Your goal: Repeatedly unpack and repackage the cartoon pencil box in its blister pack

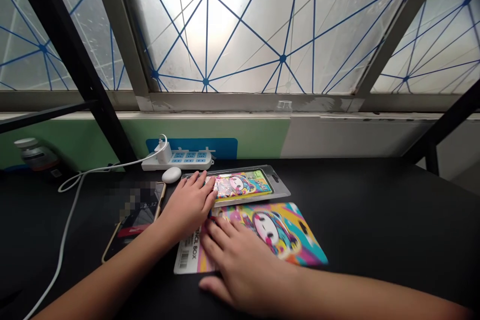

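A colourful printed card (305, 245) with a cartoon face and a barcode lies flat on the black desk, its printing reading partly "BOX". My right hand (243, 265) rests over its left and middle part, fingers stretched out and thumb off its near edge. Behind the card sits a clear plastic blister pack (279, 187) holding a pencil box (243, 185) with similar cartoon art. My left hand (193, 200) lies on the left end of that pack, fingers spread, hiding part of it. Neither hand grips anything.
A phone (138, 210) lies left of my left hand. Behind it are a white oval case (171, 175), a power strip (191, 160) with a plugged charger, and a white cable (69, 220). A lidded bottle (37, 155) stands far left. Black metal bars (75, 55) flank the desk (375, 220).
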A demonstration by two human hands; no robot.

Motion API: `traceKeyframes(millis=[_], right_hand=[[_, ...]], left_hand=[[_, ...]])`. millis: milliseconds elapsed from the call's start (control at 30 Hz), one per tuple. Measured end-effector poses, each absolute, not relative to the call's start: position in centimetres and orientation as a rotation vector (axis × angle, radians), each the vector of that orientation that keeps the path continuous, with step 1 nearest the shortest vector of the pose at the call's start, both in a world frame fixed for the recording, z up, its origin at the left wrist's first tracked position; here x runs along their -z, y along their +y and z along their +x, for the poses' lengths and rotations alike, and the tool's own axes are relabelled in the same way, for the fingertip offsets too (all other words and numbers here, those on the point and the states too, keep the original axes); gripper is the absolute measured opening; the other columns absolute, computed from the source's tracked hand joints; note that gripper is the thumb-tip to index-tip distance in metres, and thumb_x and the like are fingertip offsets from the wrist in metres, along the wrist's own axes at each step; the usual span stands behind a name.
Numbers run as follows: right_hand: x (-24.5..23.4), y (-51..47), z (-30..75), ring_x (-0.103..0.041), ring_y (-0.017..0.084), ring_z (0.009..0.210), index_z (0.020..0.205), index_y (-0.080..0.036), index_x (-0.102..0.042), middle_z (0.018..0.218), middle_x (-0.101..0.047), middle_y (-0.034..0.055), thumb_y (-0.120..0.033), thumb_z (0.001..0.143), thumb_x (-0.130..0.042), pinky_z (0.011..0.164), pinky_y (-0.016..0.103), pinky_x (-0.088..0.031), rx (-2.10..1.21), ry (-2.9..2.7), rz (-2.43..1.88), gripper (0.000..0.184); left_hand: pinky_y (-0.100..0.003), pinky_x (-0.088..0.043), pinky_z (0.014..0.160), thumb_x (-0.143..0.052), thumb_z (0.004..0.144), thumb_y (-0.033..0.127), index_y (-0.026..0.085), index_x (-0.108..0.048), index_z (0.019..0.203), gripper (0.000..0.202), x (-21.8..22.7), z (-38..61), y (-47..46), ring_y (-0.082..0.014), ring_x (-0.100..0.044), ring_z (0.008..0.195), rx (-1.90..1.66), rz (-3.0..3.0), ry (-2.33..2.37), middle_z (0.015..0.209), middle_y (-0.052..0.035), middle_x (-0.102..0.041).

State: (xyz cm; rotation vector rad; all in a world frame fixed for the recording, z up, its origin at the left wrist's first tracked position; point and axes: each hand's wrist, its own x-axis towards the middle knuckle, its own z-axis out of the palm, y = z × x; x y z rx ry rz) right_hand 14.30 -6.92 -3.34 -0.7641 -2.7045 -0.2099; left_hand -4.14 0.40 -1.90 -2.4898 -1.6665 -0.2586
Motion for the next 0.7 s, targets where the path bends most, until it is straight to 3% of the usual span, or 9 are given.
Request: traceKeyframes(millis=[100, 200, 333, 700], right_hand=[[2.2, -4.8, 14.6, -0.054, 0.028, 0.126, 0.131, -0.016, -0.061, 0.135, -0.064, 0.0119, -0.046, 0.1, -0.047, 0.112, 0.043, -0.04, -0.203, -2.725, -0.795, 0.046], [1.7, -4.1, 15.4, -0.048, 0.026, 0.132, 0.134, -0.018, -0.059, 0.139, -0.06, 0.0109, -0.043, 0.1, -0.049, 0.118, 0.041, -0.032, -0.404, -2.734, -0.73, 0.043], [1.7, -4.2, 16.1, -0.046, 0.025, 0.135, 0.135, -0.016, -0.059, 0.141, -0.059, 0.0118, -0.041, 0.097, -0.054, 0.12, 0.038, -0.027, -0.474, -2.721, -0.676, 0.045], [1.5, -3.6, 15.9, -0.049, 0.024, 0.134, 0.133, -0.016, -0.061, 0.138, -0.062, 0.0118, -0.038, 0.096, -0.056, 0.119, 0.04, -0.029, -0.484, -2.741, -0.551, 0.043]], left_hand=[[-0.056, -0.038, 0.111, -0.034, 0.106, 0.037, 0.019, -0.05, 0.148, 0.049, 2.0, -4.1, 0.4, -0.0354, -0.039, 0.145, 0.233, -2.483, -1.634, 0.157, -0.0139, -0.043], [-0.056, -0.039, 0.111, -0.034, 0.106, 0.039, 0.019, -0.049, 0.149, 0.05, 2.2, -4.1, 0.5, -0.0359, -0.04, 0.144, 0.228, -2.471, -1.606, 0.157, -0.0146, -0.043], [-0.057, -0.04, 0.11, -0.035, 0.106, 0.04, 0.017, -0.05, 0.148, 0.051, 2.5, -4.3, 0.6, -0.0372, -0.041, 0.144, 0.258, -2.464, -1.56, 0.155, -0.0165, -0.045], [-0.056, -0.038, 0.112, -0.033, 0.106, 0.043, 0.017, -0.051, 0.147, 0.052, 2.1, -4.1, 0.8, -0.0356, -0.039, 0.145, 0.311, -2.524, -1.58, 0.155, -0.016, -0.045]])
